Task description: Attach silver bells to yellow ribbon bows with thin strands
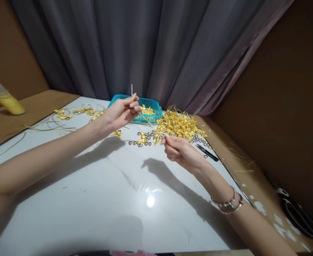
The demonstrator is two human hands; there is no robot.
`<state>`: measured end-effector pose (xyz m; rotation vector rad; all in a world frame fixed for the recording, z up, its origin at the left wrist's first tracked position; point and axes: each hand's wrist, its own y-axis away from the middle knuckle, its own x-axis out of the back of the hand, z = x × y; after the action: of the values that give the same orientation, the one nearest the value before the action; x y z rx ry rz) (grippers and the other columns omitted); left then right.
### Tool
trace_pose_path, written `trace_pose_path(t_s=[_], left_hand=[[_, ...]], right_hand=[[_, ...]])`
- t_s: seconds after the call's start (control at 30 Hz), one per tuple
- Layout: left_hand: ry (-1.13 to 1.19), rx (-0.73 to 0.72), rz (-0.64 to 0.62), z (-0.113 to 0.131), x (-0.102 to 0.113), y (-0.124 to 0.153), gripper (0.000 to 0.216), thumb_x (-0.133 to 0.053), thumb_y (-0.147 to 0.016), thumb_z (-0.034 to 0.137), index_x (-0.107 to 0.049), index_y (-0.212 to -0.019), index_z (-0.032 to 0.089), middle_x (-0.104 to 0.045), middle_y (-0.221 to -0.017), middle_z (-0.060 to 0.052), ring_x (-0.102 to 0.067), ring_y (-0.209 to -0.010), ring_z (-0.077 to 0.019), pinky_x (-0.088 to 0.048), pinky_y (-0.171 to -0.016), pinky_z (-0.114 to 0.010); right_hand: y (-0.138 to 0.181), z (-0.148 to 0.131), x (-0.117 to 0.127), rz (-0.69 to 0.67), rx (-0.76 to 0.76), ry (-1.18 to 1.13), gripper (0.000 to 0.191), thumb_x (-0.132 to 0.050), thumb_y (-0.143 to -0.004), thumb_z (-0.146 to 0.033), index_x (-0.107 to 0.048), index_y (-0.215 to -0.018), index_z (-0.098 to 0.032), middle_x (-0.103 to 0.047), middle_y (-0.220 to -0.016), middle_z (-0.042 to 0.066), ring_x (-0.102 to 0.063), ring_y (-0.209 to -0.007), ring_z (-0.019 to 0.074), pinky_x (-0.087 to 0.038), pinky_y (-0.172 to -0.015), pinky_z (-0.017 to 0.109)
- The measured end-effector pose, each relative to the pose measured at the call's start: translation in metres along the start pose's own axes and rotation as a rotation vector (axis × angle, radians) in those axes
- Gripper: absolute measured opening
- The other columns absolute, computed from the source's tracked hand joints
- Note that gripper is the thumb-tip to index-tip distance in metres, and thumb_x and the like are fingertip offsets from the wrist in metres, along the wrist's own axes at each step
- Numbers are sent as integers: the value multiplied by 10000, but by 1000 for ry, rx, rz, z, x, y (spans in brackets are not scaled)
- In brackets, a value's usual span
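My left hand (125, 113) is raised in front of the turquoise basket (157, 114), thumb and fingertips pinched together. A thin, pale, straight strand (131, 89) stands up from that pinch; whether it is cord or wire I cannot tell. Lower and to the right, my right hand (179, 151) is closed too, thumb against index finger, and what it holds is too small to make out. Just beyond its fingertips lie yellow ribbon bows (179, 122) in a heap. Small silver beads (148, 136) are scattered to the left of this hand.
Black-handled snips (207, 153) lie at the white board's (105, 206) right side. More bows with gold cords (62, 114) are at the far left. A bottle of yellow liquid (9, 101) stands on the brown surface. A grey curtain (135, 42) hangs behind; black scissor-like handles (297, 217) are at lower right.
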<state>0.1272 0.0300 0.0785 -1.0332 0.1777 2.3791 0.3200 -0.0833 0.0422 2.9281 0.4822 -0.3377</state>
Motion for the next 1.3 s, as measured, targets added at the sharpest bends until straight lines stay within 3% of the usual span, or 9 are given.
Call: trace_pose_path(t_s=[0.13, 0.23, 0.33, 0.47, 0.57, 0.7, 0.83, 1.0, 1.3], left_hand=[[-14, 93, 141, 10, 28, 38, 359, -325, -965, 129, -551, -686, 128, -462, -474, 22, -506, -468, -71, -519, -591, -187], [-13, 139, 337, 10, 46, 61, 320, -353, -950, 126, -594, -740, 131, -602, -597, -37, -626, -621, -116, -552, -655, -222], [3, 153, 459, 14, 60, 74, 304, -364, -942, 121, -629, -792, 142, -688, -773, -78, -680, -780, -152, -569, -724, -253], [-25, 107, 533, 25, 73, 81, 332, -327, -949, 118, -650, -879, 153, -715, -854, -87, -696, -809, -160, -583, -698, -252], [-59, 87, 558, 30, 79, 83, 335, -314, -947, 103, -647, -927, 138, -724, -864, -94, -703, -798, -166, -593, -666, -250], [-112, 118, 580, 29, 87, 85, 342, -320, -945, 101, -653, -873, 131, -727, -879, -109, -705, -808, -177, -597, -663, -250], [-220, 111, 527, 25, 96, 86, 328, -356, -935, 101, -674, -859, 122, -726, -870, -105, -702, -766, -156, -590, -663, -215], [-331, 98, 444, 17, 106, 90, 288, -401, -920, 117, -686, -878, 111, -723, -880, -104, -691, -758, -148, -584, -692, -208], [-330, 92, 430, 7, 118, 94, 303, -394, -918, 116, -696, -898, 101, -719, -960, -133, -688, -851, -166, -569, -767, -231]], right_hand=[[7, 5, 4, -105, -125, 148, 244, -584, -861, -355, -615, -793, -123, -328, -453, -87, -159, -412, 39, -97, -415, 221], [5, 6, 3, -212, -253, 284, 254, -585, -860, -344, -641, -790, -107, -489, -488, -30, -253, -401, 35, -116, -412, 233], [0, 9, 2, -265, -331, 342, 260, -599, -840, -355, -652, -764, -112, -545, -483, -12, -309, -380, 39, -129, -394, 234], [-4, 18, 7, -242, -360, 324, 268, -634, -792, -368, -663, -733, -108, -556, -450, -16, -297, -338, 31, -94, -363, 228], [-4, 24, 10, -249, -375, 295, 286, -631, -791, -380, -675, -737, -103, -615, -497, 19, -350, -343, 34, -98, -349, 221], [-1, 28, 12, -270, -405, 276, 300, -627, -799, -379, -698, -782, -87, -711, -708, 106, -439, -385, 40, -90, -337, 220], [0, 31, 12, -293, -428, 245, 316, -635, -796, -391, -708, -797, -84, -722, -801, 141, -420, -375, 29, -69, -330, 226], [0, 37, 13, -302, -476, 222, 350, -643, -790, -422, -708, -762, -79, -723, -796, 152, -350, -319, 9, -67, -313, 224], [1, 42, 22, -282, -498, 241, 407, -638, -780, -467, -679, -637, -89, -701, -601, 103, -290, -268, 5, -68, -277, 215]])
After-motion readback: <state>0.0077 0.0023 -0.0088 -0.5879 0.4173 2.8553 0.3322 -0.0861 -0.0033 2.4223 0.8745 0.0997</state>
